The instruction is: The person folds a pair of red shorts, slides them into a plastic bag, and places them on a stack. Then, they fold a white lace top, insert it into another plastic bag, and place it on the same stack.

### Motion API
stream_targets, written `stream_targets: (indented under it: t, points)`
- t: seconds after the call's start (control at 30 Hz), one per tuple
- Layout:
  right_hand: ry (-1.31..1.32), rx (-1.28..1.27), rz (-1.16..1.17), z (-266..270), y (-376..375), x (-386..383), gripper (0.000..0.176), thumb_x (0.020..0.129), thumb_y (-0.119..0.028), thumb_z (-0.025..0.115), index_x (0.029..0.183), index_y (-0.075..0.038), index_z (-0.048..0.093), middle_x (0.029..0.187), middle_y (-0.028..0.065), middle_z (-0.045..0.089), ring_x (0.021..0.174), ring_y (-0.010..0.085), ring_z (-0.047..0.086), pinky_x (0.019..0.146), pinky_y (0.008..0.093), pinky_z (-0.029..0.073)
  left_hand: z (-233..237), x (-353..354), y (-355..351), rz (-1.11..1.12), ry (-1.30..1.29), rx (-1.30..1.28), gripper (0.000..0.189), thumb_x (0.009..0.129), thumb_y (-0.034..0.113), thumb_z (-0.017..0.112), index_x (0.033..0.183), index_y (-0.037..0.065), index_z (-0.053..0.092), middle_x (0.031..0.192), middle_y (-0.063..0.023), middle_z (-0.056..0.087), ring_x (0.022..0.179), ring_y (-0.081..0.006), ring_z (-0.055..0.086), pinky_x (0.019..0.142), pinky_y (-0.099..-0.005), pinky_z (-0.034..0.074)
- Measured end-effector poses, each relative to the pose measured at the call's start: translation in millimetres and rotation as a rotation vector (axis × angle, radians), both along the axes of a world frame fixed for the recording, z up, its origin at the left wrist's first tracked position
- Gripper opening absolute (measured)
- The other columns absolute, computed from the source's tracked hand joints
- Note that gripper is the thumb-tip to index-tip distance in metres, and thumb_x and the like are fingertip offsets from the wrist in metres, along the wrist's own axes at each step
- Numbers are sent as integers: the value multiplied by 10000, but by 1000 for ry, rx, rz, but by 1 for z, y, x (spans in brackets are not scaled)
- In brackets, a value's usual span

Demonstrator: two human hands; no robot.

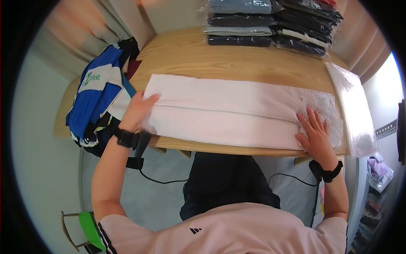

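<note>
A white garment (220,112) lies on the wooden table, folded into a long strip with a lengthwise seam or fold line along its middle. Its right end carries textured, lace-like trim (323,101). My left hand (137,111) grips the left end, thumb on top of the cloth and the other fingers largely hidden at the edge. Flat on the right end, by the trim, rests my right hand (315,133) with its fingers spread.
Blue, white and dark clothes (95,89) are heaped at the table's left. Bagged folded garments (241,29) stand in two stacks at the back right. Clear plastic bags (355,112) lie along the right edge. Black cables (165,182) run from both wrist straps.
</note>
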State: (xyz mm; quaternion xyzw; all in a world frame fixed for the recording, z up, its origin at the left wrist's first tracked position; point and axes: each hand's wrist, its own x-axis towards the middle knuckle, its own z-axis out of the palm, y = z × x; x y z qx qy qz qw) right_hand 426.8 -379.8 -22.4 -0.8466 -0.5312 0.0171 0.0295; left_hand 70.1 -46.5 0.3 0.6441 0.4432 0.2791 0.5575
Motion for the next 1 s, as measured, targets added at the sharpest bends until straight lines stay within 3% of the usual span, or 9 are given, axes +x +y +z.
stream_targets:
  t: [0.13, 0.2, 0.33, 0.5, 0.7, 0.83, 0.9, 0.93, 1.0]
  points:
    - [-52, 168, 64, -6, 6, -15, 529, 864, -340, 580, 1353, -188, 447, 1478, 125, 302, 1372, 354, 236, 1090, 571, 140, -13, -31, 10, 36, 75, -182, 374, 876, 189, 635, 1112, -87, 544, 1036, -152, 634, 864, -198, 636, 752, -321, 518]
    - [-76, 208, 55, -3, 10, -28, 519, 860, -330, 585, 1340, -177, 461, 1475, 121, 309, 1371, 346, 243, 1093, 565, 135, -14, -39, 14, 78, -46, -411, 398, 874, 224, 644, 1120, -74, 547, 1054, -147, 633, 910, -208, 628, 793, -326, 504]
    - [-43, 388, 71, 4, 34, -70, 532, 854, -337, 596, 1336, -156, 465, 1459, 121, 333, 1366, 335, 259, 1085, 564, 159, -7, -39, 8, 99, 21, -467, 404, 878, 239, 637, 1127, -66, 549, 1073, -139, 632, 941, -214, 621, 820, -324, 491]
    - [60, 449, 229, -10, 75, -120, 555, 854, -400, 585, 1341, -162, 462, 1427, 123, 374, 1334, 337, 306, 1055, 582, 209, -3, -37, 15, -14, -62, -231, 367, 910, 223, 583, 1164, -37, 535, 1093, -123, 631, 950, -198, 626, 822, -319, 496]
    - [88, 492, 335, -30, 92, -147, 534, 846, -460, 567, 1281, -154, 527, 1371, 144, 439, 1289, 380, 352, 1024, 584, 266, 61, -9, -24, 36, -284, -50, 318, 926, 181, 548, 1162, -33, 536, 1070, -119, 638, 927, -183, 638, 815, -301, 503]
    - [96, 523, 401, -28, 91, -151, 505, 847, -452, 573, 1246, -143, 554, 1342, 154, 462, 1292, 382, 349, 1032, 580, 262, 74, 25, -48, -23, -181, 64, 341, 923, 188, 552, 1173, -43, 533, 1056, -96, 638, 897, -153, 632, 810, -275, 493]
    - [349, 580, 452, -16, 86, -144, 454, 862, -378, 586, 1229, -111, 557, 1307, 165, 494, 1253, 369, 401, 1020, 531, 310, 66, 51, -60, -21, -95, 206, 290, 908, 185, 579, 1112, -19, 600, 878, -33, 636, 726, -83, 579, 637, -248, 457]
    - [349, 577, 456, -10, 83, -137, 454, 862, -378, 586, 1229, -111, 557, 1307, 165, 494, 1253, 369, 401, 1020, 531, 310, 63, 64, -68, -58, -53, 236, 298, 905, 187, 581, 1116, -21, 600, 858, -31, 632, 706, -78, 565, 620, -249, 448]
    - [616, 738, 385, -2, 76, -117, 381, 907, -298, 556, 1209, -64, 552, 1230, 160, 546, 1142, 308, 510, 958, 421, 402, 56, 90, -83, -143, -2, 295, 327, 899, 199, 585, 1132, -31, 590, 824, -33, 623, 673, -81, 548, 603, -254, 441]
